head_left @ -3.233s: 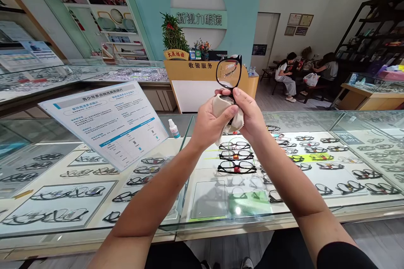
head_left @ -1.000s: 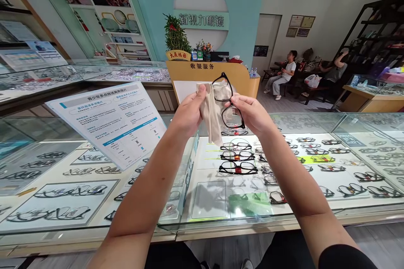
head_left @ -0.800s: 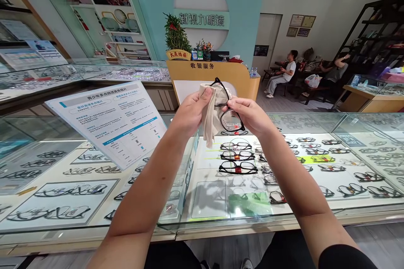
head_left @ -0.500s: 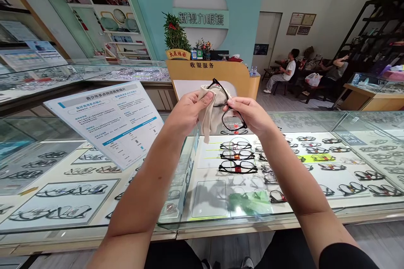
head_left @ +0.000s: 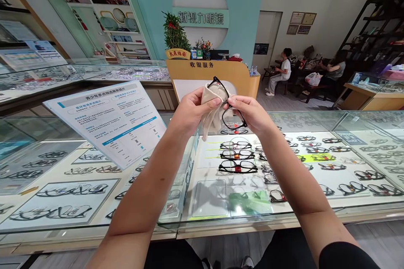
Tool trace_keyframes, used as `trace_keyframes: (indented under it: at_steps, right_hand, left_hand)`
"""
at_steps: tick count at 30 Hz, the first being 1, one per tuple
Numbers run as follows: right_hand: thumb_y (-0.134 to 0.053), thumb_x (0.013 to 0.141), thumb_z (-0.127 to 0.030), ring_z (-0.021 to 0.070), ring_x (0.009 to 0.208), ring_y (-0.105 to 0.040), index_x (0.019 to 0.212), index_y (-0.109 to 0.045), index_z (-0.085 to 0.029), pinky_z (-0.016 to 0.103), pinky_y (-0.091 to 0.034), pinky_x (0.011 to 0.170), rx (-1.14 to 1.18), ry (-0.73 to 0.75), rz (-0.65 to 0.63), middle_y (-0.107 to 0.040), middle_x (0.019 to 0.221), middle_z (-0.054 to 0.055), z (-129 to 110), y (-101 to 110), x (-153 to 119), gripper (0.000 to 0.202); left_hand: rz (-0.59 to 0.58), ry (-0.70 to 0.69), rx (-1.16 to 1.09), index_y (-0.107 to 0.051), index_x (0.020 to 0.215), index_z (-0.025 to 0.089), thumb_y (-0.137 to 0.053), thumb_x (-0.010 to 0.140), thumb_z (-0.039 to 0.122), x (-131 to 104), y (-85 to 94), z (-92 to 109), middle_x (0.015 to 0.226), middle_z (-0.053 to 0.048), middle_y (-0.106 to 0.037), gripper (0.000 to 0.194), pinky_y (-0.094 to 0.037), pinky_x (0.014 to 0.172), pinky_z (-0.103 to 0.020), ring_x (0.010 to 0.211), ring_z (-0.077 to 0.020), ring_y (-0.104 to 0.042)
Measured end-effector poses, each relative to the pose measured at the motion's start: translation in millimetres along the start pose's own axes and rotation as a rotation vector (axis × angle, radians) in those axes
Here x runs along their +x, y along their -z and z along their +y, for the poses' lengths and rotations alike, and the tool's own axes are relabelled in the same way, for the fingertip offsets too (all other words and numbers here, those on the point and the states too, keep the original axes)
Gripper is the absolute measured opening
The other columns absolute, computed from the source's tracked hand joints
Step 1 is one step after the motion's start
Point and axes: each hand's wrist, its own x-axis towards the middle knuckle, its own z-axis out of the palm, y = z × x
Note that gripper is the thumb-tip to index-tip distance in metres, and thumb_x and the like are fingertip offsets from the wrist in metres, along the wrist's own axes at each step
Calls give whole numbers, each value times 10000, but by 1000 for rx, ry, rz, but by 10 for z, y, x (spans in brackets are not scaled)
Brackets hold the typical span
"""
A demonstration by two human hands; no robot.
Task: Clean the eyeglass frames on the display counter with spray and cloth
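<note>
Currently, right hand (head_left: 249, 112): grip closed on the black-framed glasses (head_left: 233, 119) near their bridge.
Left hand (head_left: 192, 111): grip pinching a beige cloth (head_left: 212, 121) against their upper end.
Glasses: centre of the frame, in the air, tilted.
Glass counter (head_left: 189, 233): rows of eyewear (head_left: 237, 156) inside, lower half.
Printed sheet (head_left: 109, 122): slanted, left of centre.
</note>
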Motion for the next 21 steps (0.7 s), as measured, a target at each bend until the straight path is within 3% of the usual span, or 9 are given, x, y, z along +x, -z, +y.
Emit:
trace_keyframes:
  at_steps: [14,21]
  right_hand:
    - [-992,696,-671,134,755,-545,797,-841,-197,268,-434,659,68,-87,-15,-697,831,15,-4,15,0,508]
    - [-952,738,-689,155,806,-570,816,-809,-184,286,-470,727,47,-68,-50,-689,821,15,-31,-21,-19,530]
  left_hand:
    - [-43,37,35,-802,996,181,-1079,658,432,-43,-54,23,843,-37,-803,504,-631,713,-274,760,-171,-741]
    - [-10,-16,50,-774,1022,190,-1072,669,510,-21,-84,-67,866,-39,-806,562,-632,707,-281,756,-172,-744]
